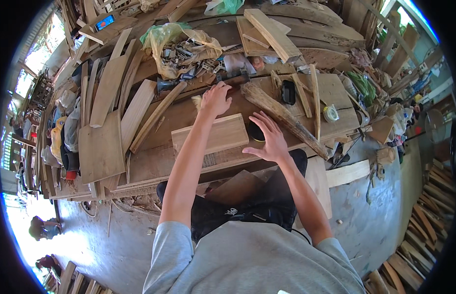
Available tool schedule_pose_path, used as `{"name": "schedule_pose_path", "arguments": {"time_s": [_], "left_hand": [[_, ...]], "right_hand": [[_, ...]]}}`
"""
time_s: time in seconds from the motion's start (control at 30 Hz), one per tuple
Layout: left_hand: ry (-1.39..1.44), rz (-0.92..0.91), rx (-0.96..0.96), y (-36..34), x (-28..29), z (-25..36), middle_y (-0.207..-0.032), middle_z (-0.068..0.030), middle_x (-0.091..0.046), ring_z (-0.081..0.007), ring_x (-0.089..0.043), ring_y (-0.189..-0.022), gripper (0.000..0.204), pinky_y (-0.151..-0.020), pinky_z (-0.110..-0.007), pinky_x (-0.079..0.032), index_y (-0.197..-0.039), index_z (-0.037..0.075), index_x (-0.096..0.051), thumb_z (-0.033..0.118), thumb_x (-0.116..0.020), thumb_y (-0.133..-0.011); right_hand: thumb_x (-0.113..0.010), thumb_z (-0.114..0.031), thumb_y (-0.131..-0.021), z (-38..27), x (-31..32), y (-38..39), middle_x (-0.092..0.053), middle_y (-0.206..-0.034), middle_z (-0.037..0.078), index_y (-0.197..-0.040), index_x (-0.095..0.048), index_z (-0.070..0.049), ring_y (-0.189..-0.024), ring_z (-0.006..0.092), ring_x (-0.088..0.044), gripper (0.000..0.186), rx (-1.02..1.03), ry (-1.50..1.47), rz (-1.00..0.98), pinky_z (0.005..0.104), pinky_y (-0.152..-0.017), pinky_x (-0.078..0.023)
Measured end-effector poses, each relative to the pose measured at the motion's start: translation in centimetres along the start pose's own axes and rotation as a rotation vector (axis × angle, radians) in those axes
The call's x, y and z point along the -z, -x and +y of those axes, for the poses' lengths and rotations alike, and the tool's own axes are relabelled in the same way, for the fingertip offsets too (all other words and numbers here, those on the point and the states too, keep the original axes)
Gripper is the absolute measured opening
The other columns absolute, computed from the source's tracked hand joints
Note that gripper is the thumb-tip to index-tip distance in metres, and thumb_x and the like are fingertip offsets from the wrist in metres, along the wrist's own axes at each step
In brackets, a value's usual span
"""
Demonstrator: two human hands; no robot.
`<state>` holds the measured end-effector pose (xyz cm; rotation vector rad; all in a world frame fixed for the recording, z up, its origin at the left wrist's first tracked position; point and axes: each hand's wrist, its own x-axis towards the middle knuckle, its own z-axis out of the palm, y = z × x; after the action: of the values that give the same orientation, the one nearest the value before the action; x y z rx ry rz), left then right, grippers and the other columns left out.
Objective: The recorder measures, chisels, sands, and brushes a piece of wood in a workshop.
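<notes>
On the cluttered table (154, 166), the left hand (216, 99) reaches past the flat board (210, 134) toward a pale brush (197, 101), grip loose and empty. The right hand (268, 137), fingers spread and released, hovers over a dark round tin (256, 132) beside the board. Judging by this, picking up comes next, needing a firm closing.

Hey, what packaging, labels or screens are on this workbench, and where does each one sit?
Phone: far left corner of the bench, on a plank, small rectangle, lit blue screen.
Plastic bag: behind the left hand, crumpled, yellowish-green, metal bits spilling out.
Tape roll: right end, round, pale.
</notes>
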<state>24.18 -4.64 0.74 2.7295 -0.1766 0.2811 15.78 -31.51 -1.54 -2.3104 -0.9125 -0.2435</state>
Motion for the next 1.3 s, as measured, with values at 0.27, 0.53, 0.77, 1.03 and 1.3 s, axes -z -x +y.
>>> {"name": "schedule_pose_path", "arguments": {"time_s": [0.27,0.53,0.77,1.03,1.3], "left_hand": [[0.008,-0.016,0.168,0.8,-0.7,-1.0,-0.132,-0.0149,-0.063,-0.0422,-0.071,-0.114,0.048,-0.096,-0.054,-0.059,-0.137,0.012,-0.069,0.029,-0.081,-0.093],[-0.05,0.017,0.146,2.6,1.1,-2.4,-0.124,-0.0197,-0.061,-0.0445,-0.073,-0.104,0.032,-0.087,-0.056,-0.062,-0.116,0.005,-0.066,0.023,-0.079,-0.093],[0.329,0.365,-0.017,6.8,5.7,0.4,-0.096,-0.0151,-0.068,-0.0258,-0.069,-0.075,0.024,-0.069,-0.039,-0.056,-0.108,-0.002,-0.067,0.02,-0.059,-0.113],[0.707,0.268,0.175,11.5,2.5,4.1,-0.083,-0.0127,-0.077,-0.0161,-0.075,-0.074,0.032,-0.064,-0.034,-0.057,-0.104,-0.005,-0.074,0.026,-0.067,-0.111],[0.234,0.414,0.271,17.8,11.4,-4.1,-0.081,-0.0158,-0.077,-0.0255,-0.078,-0.071,0.032,-0.061,-0.039,-0.059,-0.111,-0.003,-0.071,0.027,-0.061,-0.113]], "right_hand": [[-0.085,-0.078,-0.073,-0.2,0.7,-0.6,-0.052,-0.166,0.011,-0.164,-0.046,-0.014,-0.156,0.0392,-0.043,0.119,0.068,0.068,-0.034,0.0543,-0.129,-0.034],[-0.087,-0.082,-0.064,-1.3,0.2,-3.7,-0.062,-0.154,0.017,-0.163,-0.046,-0.012,-0.142,0.0357,-0.057,0.128,0.076,0.084,-0.185,0.0507,-0.124,-0.037],[-0.089,-0.081,-0.061,-1.2,-1.0,-3.2,-0.07,-0.138,0.018,-0.158,-0.051,-0.011,-0.131,0.0365,-0.064,0.125,0.029,0.06,-0.085,0.049,-0.12,-0.041],[-0.09,-0.083,-0.057,-1.2,-1.2,-3.1,-0.071,-0.13,0.022,-0.157,-0.054,-0.012,-0.127,0.0401,-0.064,0.128,-0.046,0.031,-0.067,0.0506,-0.118,-0.043],[-0.09,-0.082,-0.059,-1.2,-1.0,-3.2,-0.071,-0.126,0.019,-0.156,-0.056,-0.011,-0.124,0.0384,-0.065,0.124,0.014,0.05,-0.035,0.0501,-0.116,-0.045]]}}
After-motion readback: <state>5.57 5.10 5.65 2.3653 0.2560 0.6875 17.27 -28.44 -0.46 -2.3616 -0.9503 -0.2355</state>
